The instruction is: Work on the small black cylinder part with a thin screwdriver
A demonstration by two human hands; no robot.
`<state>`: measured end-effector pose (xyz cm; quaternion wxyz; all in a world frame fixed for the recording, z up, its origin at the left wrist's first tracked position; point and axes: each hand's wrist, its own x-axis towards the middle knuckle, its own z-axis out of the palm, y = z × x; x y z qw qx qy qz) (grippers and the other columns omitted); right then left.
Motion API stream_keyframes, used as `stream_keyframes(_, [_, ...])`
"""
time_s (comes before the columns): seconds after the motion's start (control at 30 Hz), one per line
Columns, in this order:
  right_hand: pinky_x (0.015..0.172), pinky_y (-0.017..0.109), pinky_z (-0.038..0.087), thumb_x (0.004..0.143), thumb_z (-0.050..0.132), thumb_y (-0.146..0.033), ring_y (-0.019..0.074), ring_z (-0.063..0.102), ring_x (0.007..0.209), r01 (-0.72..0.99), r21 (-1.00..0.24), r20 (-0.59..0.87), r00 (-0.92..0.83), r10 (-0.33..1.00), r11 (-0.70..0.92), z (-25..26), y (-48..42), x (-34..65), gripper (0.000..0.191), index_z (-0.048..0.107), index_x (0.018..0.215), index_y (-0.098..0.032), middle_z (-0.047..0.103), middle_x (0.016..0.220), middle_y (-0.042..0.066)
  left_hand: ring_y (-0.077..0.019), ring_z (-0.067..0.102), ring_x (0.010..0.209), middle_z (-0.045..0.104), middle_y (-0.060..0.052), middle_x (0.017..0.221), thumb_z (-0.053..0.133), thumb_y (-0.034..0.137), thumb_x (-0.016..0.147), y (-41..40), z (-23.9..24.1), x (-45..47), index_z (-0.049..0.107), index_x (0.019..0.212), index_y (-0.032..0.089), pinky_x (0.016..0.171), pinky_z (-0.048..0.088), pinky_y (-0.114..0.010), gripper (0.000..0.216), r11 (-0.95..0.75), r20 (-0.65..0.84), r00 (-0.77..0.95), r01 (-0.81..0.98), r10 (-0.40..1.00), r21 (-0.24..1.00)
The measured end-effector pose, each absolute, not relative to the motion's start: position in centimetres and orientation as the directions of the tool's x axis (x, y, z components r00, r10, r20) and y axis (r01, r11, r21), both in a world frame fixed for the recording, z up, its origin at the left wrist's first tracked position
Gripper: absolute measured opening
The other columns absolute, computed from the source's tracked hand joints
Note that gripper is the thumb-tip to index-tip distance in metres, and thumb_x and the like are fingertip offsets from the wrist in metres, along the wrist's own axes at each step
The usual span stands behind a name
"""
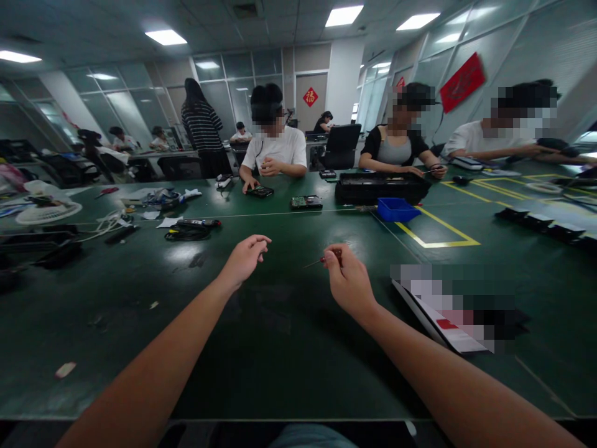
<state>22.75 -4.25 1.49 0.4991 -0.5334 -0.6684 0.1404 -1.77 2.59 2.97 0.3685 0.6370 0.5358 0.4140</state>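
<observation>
My right hand [347,277] is raised over the dark green table [280,323], its fingers closed round a small red-handled screwdriver [326,257] whose thin shaft points left. My left hand [246,258] hovers a little to the left of that tip, fingers curled together in a pinch; whatever it holds is too small to make out. The two hands are apart, about a hand's width between them.
A flat white and red item [448,323] lies right of my right hand. Farther back are a blue bin [396,210], a black tray [381,186], circuit boards [306,202], black cables [186,231] and yellow floor-tape lines [438,230]. Three people sit working across the table.
</observation>
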Motion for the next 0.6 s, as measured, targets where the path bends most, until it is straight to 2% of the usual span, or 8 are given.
stream_keyframes(0.1, [0.067,0.032,0.045,0.102,0.042,-0.036,0.0219,0.067,0.077,0.568,-0.721,0.516,0.059,0.854,0.396,1.5,-4.3,22.7,0.022,0.058,0.097,-0.022,0.069,0.084,0.006,-0.0114,0.052,0.058,0.060,-0.003,0.083,0.056,0.030,0.083,3.1,3.9,-4.7,0.063,0.099,0.016,0.047,0.032,-0.022,0.022,-0.056,0.067,-0.074,0.140,0.995,0.989])
stream_keyframes(0.23, [0.067,0.033,0.045,0.102,0.043,-0.035,0.0214,0.066,0.075,0.560,-0.725,0.512,0.050,0.857,0.401,1.8,-4.5,22.6,0.021,0.058,0.097,-0.022,0.069,0.083,0.005,-0.0106,0.049,0.058,0.056,-0.002,0.075,0.059,0.024,0.084,3.0,4.9,-9.8,0.059,0.085,0.013,0.046,0.032,-0.021,0.012,0.019,-0.017,-0.291,0.005,0.956,1.000])
stream_keyframes(0.37, [0.068,0.033,0.046,0.102,0.043,-0.035,0.0216,0.067,0.077,0.551,-0.734,0.501,0.043,0.864,0.398,1.8,-4.5,22.6,0.020,0.058,0.098,-0.022,0.069,0.084,0.005,-0.0104,0.046,0.058,0.053,-0.001,0.076,0.052,0.013,0.086,1.8,6.2,-14.9,0.054,0.084,0.012,0.048,0.032,-0.022,0.003,0.044,-0.060,-0.448,-0.046,0.892,0.998])
stream_keyframes(0.47, [0.067,0.033,0.046,0.102,0.043,-0.035,0.0215,0.067,0.077,0.548,-0.734,0.500,0.038,0.865,0.400,1.7,-4.4,22.6,0.020,0.058,0.098,-0.022,0.069,0.084,0.005,-0.0112,0.046,0.058,0.053,-0.001,0.075,0.045,0.008,0.086,0.7,6.6,-19.1,0.056,0.088,0.012,0.050,0.034,-0.022,0.012,0.059,-0.096,-0.565,-0.083,0.820,0.995])
stream_keyframes(0.6, [0.067,0.033,0.046,0.101,0.044,-0.035,0.0212,0.067,0.077,0.548,-0.732,0.506,0.038,0.862,0.405,1.5,-4.2,22.6,0.019,0.058,0.097,-0.022,0.070,0.084,0.004,-0.0141,0.048,0.057,0.052,-0.002,0.068,0.042,0.007,0.082,-0.4,6.2,-25.4,0.052,0.077,0.013,0.052,0.038,-0.023,0.013,0.066,-0.092,-0.732,-0.064,0.675,0.996])
